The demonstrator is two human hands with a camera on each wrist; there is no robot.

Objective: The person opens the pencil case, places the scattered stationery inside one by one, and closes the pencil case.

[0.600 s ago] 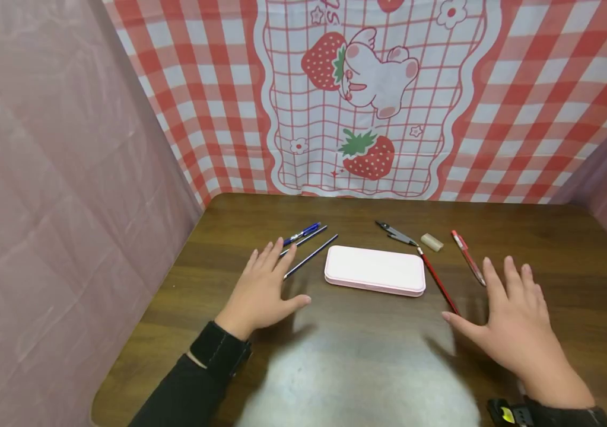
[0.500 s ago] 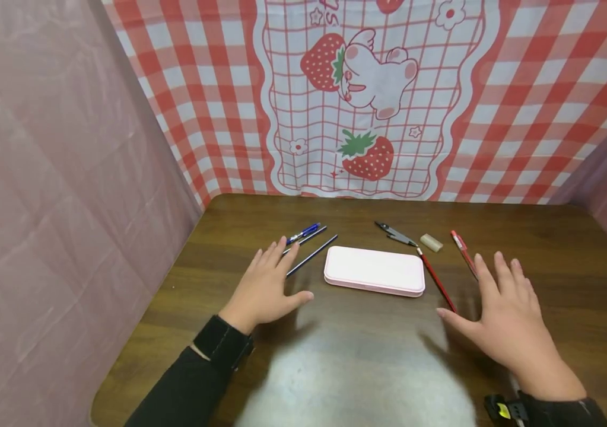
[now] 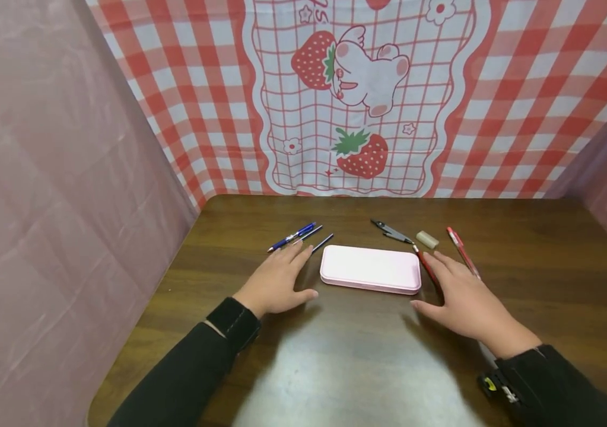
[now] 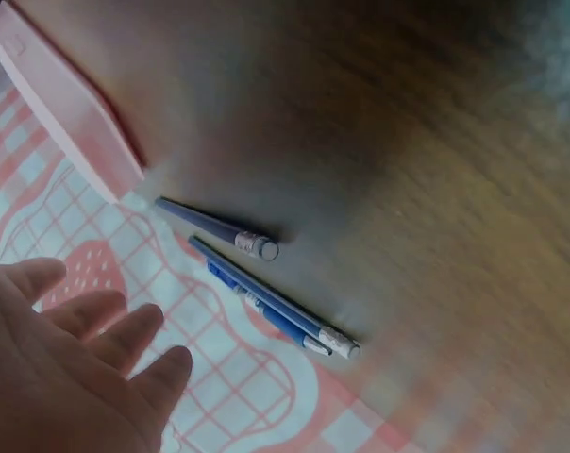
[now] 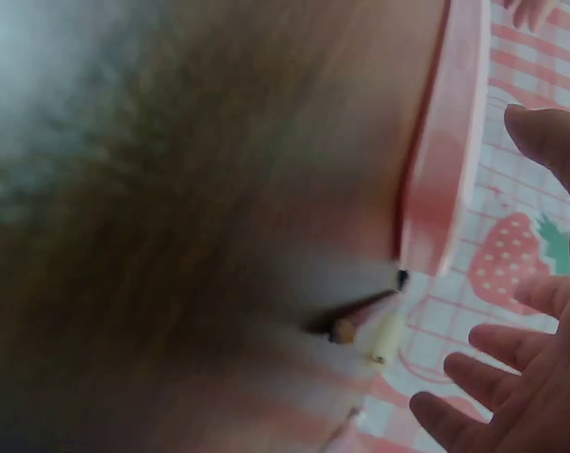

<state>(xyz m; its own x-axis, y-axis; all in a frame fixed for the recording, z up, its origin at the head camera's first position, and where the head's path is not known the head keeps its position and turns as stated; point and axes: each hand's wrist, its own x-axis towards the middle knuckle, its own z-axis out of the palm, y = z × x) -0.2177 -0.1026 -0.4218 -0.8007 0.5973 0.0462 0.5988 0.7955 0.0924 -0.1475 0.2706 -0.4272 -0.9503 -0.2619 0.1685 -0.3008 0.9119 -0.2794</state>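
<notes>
A dark brown wooden table [image 3: 549, 261] backed by a red-and-white checked cloth with strawberry print [image 3: 367, 95] bears a flat, closed pale pink rectangular pencil case [image 3: 370, 268] at its middle, lying between two hands. The left hand [image 3: 277, 280] hovers just beside its left end with straight, spread fingers holding nothing, over a thin dark pencil [image 3: 322, 242] and near a blue pen [image 3: 292, 236]. The right hand [image 3: 463, 302], likewise flat and empty, is by the right end, over a red pencil [image 3: 423, 262], near a small beige eraser [image 3: 428, 239].
</notes>
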